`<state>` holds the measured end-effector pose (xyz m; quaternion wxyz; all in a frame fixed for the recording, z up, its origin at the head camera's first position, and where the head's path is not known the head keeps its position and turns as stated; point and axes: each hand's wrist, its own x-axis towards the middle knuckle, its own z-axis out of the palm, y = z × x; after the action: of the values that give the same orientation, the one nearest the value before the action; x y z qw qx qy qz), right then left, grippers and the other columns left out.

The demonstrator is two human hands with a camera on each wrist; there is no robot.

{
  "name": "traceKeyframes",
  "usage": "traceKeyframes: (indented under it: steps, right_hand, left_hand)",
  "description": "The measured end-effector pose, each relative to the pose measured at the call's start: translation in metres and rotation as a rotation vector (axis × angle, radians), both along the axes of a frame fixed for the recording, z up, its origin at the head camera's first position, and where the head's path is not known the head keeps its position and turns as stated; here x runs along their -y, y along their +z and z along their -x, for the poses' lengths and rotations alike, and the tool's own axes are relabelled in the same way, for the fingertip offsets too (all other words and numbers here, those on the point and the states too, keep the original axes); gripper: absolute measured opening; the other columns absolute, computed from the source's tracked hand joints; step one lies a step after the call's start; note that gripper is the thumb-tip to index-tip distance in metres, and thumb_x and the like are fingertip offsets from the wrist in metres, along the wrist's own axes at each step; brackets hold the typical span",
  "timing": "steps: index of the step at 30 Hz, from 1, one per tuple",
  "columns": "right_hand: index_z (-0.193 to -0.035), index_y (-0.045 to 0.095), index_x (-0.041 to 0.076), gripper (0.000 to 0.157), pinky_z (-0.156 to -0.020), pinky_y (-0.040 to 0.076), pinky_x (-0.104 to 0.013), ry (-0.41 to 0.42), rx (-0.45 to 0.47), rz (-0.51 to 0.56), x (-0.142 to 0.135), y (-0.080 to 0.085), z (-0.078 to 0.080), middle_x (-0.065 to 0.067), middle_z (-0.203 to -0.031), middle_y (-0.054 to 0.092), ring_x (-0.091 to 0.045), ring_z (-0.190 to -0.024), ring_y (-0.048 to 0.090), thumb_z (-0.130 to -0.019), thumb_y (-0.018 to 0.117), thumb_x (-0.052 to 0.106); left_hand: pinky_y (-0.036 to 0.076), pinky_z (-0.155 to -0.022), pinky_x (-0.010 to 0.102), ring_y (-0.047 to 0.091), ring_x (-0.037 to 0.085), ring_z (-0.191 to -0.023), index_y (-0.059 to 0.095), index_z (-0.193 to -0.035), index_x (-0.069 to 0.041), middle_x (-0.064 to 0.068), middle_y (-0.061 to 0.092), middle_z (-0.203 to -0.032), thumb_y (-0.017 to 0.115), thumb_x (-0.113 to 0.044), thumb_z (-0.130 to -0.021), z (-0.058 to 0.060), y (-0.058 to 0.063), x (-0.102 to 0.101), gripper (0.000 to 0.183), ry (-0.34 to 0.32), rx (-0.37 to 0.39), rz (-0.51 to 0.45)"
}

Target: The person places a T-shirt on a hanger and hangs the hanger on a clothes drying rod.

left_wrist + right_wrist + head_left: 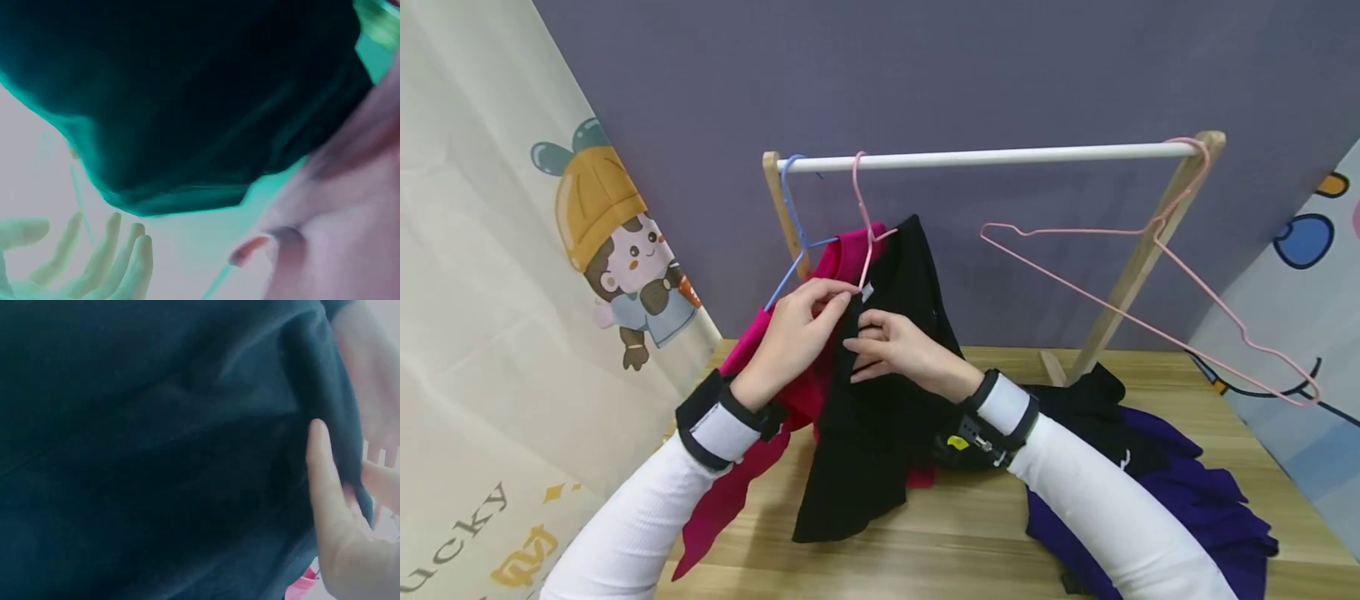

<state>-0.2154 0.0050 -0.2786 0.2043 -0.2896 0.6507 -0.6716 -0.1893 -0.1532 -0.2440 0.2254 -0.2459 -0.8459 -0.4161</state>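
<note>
A black garment (880,450) with a small white label (867,292) hangs partly on a pink hanger (862,200) on the rail. The left hand (797,333) pinches the black cloth beside the label, thumb and index fingertip close together at the hanger's lower arm. Just below and to its right, the right hand (898,350) is at the cloth's edge with its fingers loosely bent. The right wrist view shows one straight digit of the right hand (350,544) against the black cloth (156,456). Black fabric (187,112) fills much of the left wrist view.
A magenta garment (745,483) on a blue hanger (801,225) hangs behind at the left. The white rail (1000,156) has wooden posts. A bare pink hanger (1075,300) hangs at its right end. Black and purple clothes (1195,500) lie heaped on the wooden table (970,533).
</note>
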Motion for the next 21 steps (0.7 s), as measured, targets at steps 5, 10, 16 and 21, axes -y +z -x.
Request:
traceKeyframes:
  steps: [5, 10, 16, 21]
  right_hand:
    - [-0.103, 0.044, -0.005, 0.016, -0.072, 0.052, -0.041, 0.016, -0.053, -0.076, -0.006, -0.007, -0.004, -0.015, -0.087, 0.059, -0.03, -0.08, 0.061, -0.088, 0.046, 0.002]
    - [-0.105, 0.047, -0.003, 0.019, -0.072, 0.053, -0.041, 0.029, -0.075, -0.133, -0.018, -0.017, -0.004, -0.019, -0.095, 0.059, -0.029, -0.084, 0.06, -0.088, 0.049, 0.005]
    - [-0.106, 0.05, 0.0, 0.02, -0.073, 0.052, -0.041, 0.061, -0.115, -0.222, -0.034, -0.034, -0.005, -0.018, -0.098, 0.059, -0.027, -0.087, 0.059, -0.088, 0.05, 0.007]
    - [-0.106, 0.05, -0.003, 0.02, -0.071, 0.053, -0.042, 0.055, -0.106, -0.258, -0.05, -0.05, -0.004, -0.018, -0.095, 0.06, -0.028, -0.085, 0.06, -0.088, 0.049, 0.007]
  left_hand:
    - [0.049, -0.073, 0.04, 0.057, 0.017, -0.08, 0.06, -0.101, -0.007, 0.01, 0.062, -0.099, 0.049, -0.014, -0.089, -0.007, 0.009, -0.014, 0.018, -0.044, 0.011, 0.016]
    - [0.048, -0.077, 0.04, 0.055, 0.017, -0.084, 0.061, -0.101, -0.007, 0.009, 0.061, -0.099, 0.049, -0.015, -0.088, -0.012, 0.022, -0.026, 0.019, -0.071, 0.001, 0.086]
    - [0.047, -0.071, 0.036, 0.053, 0.014, -0.08, 0.061, -0.099, -0.008, 0.006, 0.063, -0.095, 0.049, -0.017, -0.089, -0.015, 0.042, -0.047, 0.018, -0.145, 0.022, 0.225]
    - [0.047, -0.071, 0.028, 0.055, 0.008, -0.078, 0.062, -0.097, -0.009, 0.003, 0.064, -0.091, 0.048, -0.018, -0.089, -0.015, 0.054, -0.074, 0.018, -0.215, 0.061, 0.358]
